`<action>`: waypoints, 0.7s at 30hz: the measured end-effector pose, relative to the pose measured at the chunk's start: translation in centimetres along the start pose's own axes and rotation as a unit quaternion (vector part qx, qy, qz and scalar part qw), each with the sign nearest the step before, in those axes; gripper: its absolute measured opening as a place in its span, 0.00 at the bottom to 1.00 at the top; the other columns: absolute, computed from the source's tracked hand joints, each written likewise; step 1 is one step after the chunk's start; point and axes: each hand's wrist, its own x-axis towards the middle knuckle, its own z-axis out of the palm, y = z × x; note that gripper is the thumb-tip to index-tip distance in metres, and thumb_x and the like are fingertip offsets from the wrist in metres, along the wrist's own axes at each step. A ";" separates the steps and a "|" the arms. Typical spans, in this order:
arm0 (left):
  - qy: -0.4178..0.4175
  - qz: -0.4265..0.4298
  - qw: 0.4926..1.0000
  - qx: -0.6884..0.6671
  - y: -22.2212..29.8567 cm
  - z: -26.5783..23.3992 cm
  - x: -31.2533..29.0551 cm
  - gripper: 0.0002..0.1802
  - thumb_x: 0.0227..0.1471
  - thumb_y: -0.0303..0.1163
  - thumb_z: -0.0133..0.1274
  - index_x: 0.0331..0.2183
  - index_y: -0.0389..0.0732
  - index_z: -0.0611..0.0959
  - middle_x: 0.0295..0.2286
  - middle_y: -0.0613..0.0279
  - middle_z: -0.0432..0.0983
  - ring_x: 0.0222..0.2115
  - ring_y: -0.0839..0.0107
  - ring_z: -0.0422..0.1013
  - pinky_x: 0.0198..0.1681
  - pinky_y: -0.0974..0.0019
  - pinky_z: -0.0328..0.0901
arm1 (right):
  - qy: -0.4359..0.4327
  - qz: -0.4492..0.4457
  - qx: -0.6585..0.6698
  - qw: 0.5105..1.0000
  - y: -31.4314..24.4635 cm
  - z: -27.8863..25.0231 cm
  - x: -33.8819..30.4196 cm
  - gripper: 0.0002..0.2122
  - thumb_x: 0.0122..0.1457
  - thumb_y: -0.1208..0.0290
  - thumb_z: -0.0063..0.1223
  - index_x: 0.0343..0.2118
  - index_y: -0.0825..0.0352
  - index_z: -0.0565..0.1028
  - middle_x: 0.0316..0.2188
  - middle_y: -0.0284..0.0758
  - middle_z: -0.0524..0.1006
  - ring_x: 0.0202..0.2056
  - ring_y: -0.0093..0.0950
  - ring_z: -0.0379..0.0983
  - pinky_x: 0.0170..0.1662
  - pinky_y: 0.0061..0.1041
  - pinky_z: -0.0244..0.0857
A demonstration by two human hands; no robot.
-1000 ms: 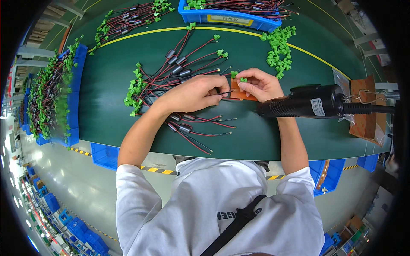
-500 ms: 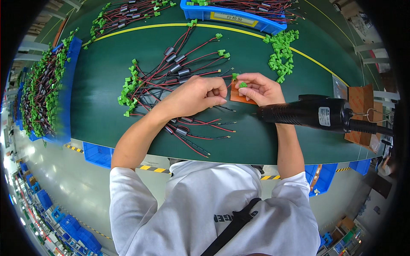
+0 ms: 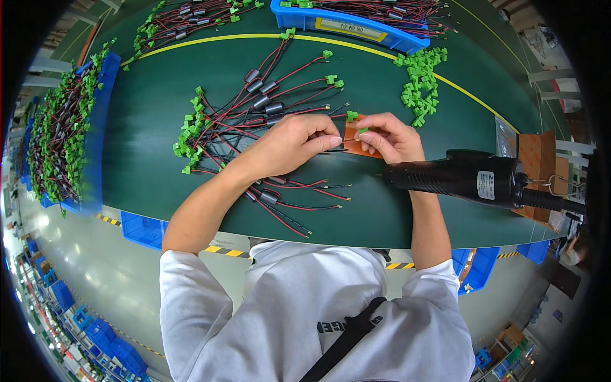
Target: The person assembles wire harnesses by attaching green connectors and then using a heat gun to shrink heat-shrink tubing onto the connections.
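My left hand [image 3: 296, 141] is closed, thumb and forefinger pinching a thin dark wire [image 3: 337, 150] whose end points at an orange plate [image 3: 352, 135]. In my right hand [image 3: 396, 139], thumb and fingers pinch a small green terminal connector [image 3: 363, 130] above that plate. Another green connector [image 3: 351, 116] sits at the plate's far edge, by a red wire. Under and around my left hand fan out several red-and-black cables with dark cylindrical cores [image 3: 274, 109]. Their green connectors [image 3: 190, 135] gather at the left, and bare tips point right.
A black electric screwdriver [image 3: 455, 177] hangs just right of my right hand, over the forearm. Loose green connectors [image 3: 420, 86] lie in a heap at the far right. Blue bins of cables stand at the left [image 3: 108, 127] and far side [image 3: 356, 28]. An open cardboard box [image 3: 541, 159] stands right.
My left fingertips have come slightly right toward the orange plate, with the wire end now reaching it. My right fingers have curled further over the green connector, hiding more of it.
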 end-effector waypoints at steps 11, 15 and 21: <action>0.040 0.004 0.999 -0.021 -0.2 0.4 -0.2 0.09 0.66 0.30 0.59 0.38 0.33 0.81 0.26 0.67 0.73 0.27 0.80 0.66 0.29 0.69 0.64 | 0.022 -0.013 -0.153 0.988 -0.6 -0.2 0.1 0.15 0.65 0.78 0.62 0.54 0.67 0.80 0.39 0.37 0.84 0.38 0.25 0.84 0.43 0.23 0.79; 0.040 0.010 0.999 -0.030 -0.3 0.5 -0.2 0.08 0.66 0.30 0.59 0.38 0.33 0.81 0.26 0.68 0.72 0.26 0.81 0.65 0.29 0.70 0.63 | 0.032 -0.157 -0.248 0.955 -0.6 -0.3 0.4 0.13 0.62 0.79 0.63 0.50 0.67 0.84 0.40 0.37 0.85 0.37 0.28 0.82 0.43 0.24 0.75; 0.053 0.011 0.998 -0.045 -0.3 0.6 -0.3 0.08 0.66 0.29 0.59 0.37 0.33 0.81 0.26 0.69 0.72 0.26 0.83 0.64 0.28 0.72 0.61 | 0.023 -0.132 -0.241 0.961 -0.5 -0.2 0.2 0.12 0.60 0.79 0.66 0.47 0.67 0.84 0.40 0.38 0.85 0.39 0.30 0.83 0.44 0.25 0.76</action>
